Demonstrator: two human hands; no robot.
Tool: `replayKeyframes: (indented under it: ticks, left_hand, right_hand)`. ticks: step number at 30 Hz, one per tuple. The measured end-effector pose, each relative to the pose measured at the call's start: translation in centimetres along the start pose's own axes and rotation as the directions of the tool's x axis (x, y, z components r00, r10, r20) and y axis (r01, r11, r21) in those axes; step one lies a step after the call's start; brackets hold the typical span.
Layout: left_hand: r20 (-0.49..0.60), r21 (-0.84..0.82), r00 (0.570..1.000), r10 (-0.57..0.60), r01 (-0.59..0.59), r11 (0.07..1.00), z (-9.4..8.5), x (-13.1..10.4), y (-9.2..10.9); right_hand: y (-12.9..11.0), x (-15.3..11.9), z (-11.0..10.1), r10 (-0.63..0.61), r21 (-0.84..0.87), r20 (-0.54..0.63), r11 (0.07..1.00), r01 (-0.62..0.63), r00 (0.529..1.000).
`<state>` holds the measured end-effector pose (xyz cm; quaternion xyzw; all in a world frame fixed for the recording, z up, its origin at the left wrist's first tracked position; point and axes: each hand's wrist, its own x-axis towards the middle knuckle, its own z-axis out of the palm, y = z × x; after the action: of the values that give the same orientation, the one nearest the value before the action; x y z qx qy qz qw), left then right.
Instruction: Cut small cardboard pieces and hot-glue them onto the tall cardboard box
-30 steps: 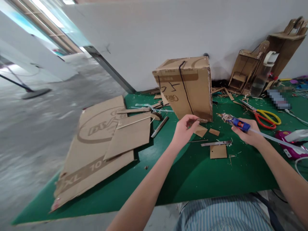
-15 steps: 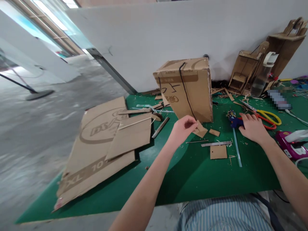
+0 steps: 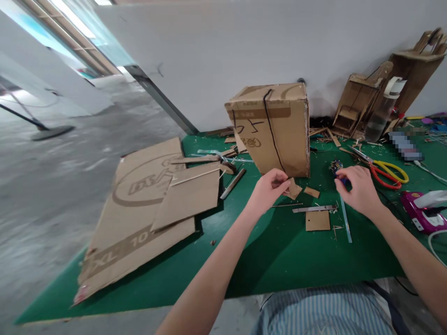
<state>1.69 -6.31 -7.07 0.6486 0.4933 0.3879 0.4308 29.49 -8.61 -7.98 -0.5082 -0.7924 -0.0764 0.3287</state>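
My left hand (image 3: pixel 271 190) is closed in a pinch at the foot of a tall cardboard box (image 3: pixel 284 139). Its fingertips meet a small, creased piece of cardboard (image 3: pixel 295 190). A black cord (image 3: pixel 274 135) runs over the box top and down its front to just above these fingers. My right hand (image 3: pixel 358 188) curls its thumb and fingers round a dark blue tool (image 3: pixel 344 181), which is mostly hidden. Between the hands lie a small cardboard strip (image 3: pixel 312 191), a metal blade (image 3: pixel 314 209) and a square cardboard piece with a hole (image 3: pixel 317 221).
Large cardboard sheets (image 3: pixel 139 200) cover the left of the green table (image 3: pixel 265 260). Scissors (image 3: pixel 386 174), a purple power strip (image 3: pixel 421 211), a phone (image 3: pixel 405 145) and a water bottle (image 3: pixel 380 114) stand or lie on the right. A clear strip (image 3: pixel 345 218) lies below my right hand.
My right hand has gone from lying spread over the blue tool and red scissor handle to curling its fingers, slightly left. My left hand stays in its pinch by the box.
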Motion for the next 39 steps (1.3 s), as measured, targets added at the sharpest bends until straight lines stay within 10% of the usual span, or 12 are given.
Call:
replayKeyframes:
  ticks: [5, 10, 18, 22, 26, 39]
  left_hand:
    - [-0.053, -0.077, 0.997, -0.061, 0.057, 0.995, 0.4, -0.1, -0.1]
    - [-0.062, -0.129, 0.985, -0.163, 0.154, 0.980, 0.6, -0.2, 0.2]
    - [-0.069, -0.089, 0.973, -0.221, 0.214, 0.973, 0.7, -0.2, 0.6]
    - [-0.121, 0.241, 0.988, -0.099, 0.126, 0.962, -0.8, 0.0, 0.4]
    - [0.051, 0.596, 0.998, -0.024, -0.011, 0.803, -2.1, 0.1, -0.5]
    - [0.122, 0.737, 0.986, -0.117, -0.011, 0.675, -0.4, -0.2, -0.8]
  right_hand:
    - [-5.8, 1.1, -0.5, -0.296, -0.110, 0.156, 0.943, 0.314, 0.942]
    - [-9.2, 2.0, 1.8, -0.318, -0.177, 0.238, 0.915, 0.363, 0.918]
    - [-9.1, 2.4, 4.7, -0.125, -0.121, 0.184, 0.981, 0.149, 0.975]
    - [-8.2, 3.2, 4.7, 0.131, 0.145, 0.279, 0.974, -0.177, 0.951]
    - [-7.2, 4.0, 4.9, 0.227, 0.384, 0.385, 0.842, -0.378, 0.895]
    - [-6.0, 3.8, 5.4, 0.138, 0.360, 0.441, 0.878, -0.316, 0.887]
